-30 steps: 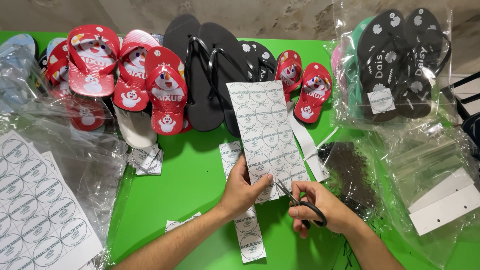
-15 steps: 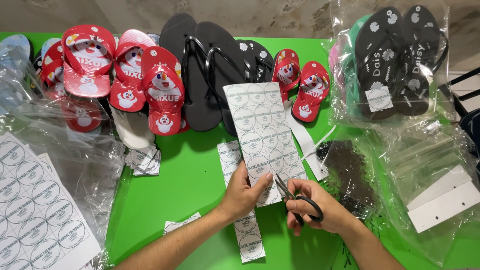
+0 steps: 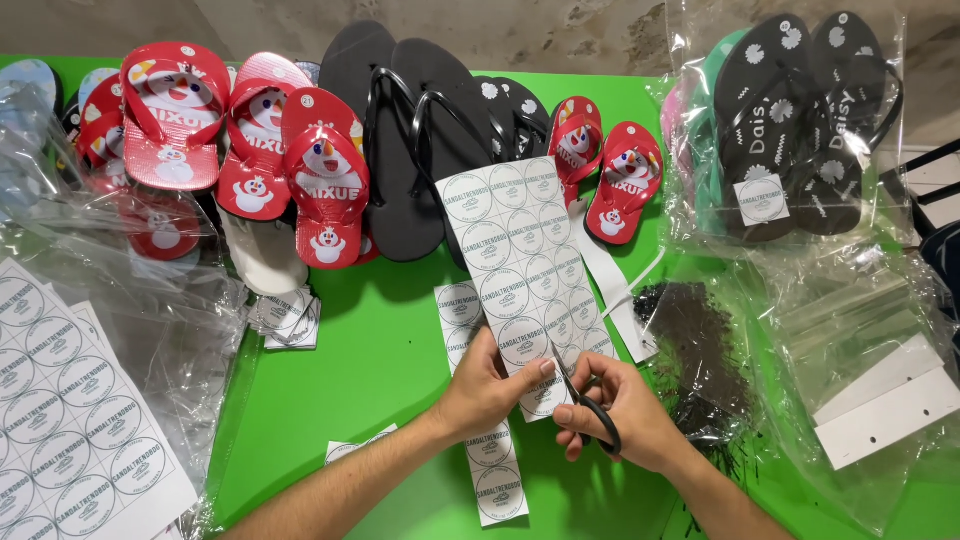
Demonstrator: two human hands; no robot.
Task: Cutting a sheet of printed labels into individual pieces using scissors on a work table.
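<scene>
My left hand (image 3: 487,388) pinches the near edge of a white sheet of round printed stickers (image 3: 520,255), holding it up over the green table (image 3: 370,360). My right hand (image 3: 612,412) grips black-handled scissors (image 3: 583,398), whose blades bite into the sheet's near edge between two columns of stickers. A cut strip of stickers (image 3: 495,475) lies on the table under my left wrist, and another strip (image 3: 457,312) lies beneath the sheet.
Red cartoon flip-flops (image 3: 325,180) and black flip-flops (image 3: 405,130) line the far side. Bagged black flip-flops (image 3: 800,120) sit far right above clear plastic bags (image 3: 860,330) and white cards (image 3: 885,400). A full sticker sheet (image 3: 70,420) lies near left, a dark pile (image 3: 700,350) right.
The scissors have advanced a little further up into the sheet's near edge. Both hands stay in nearly the same place.
</scene>
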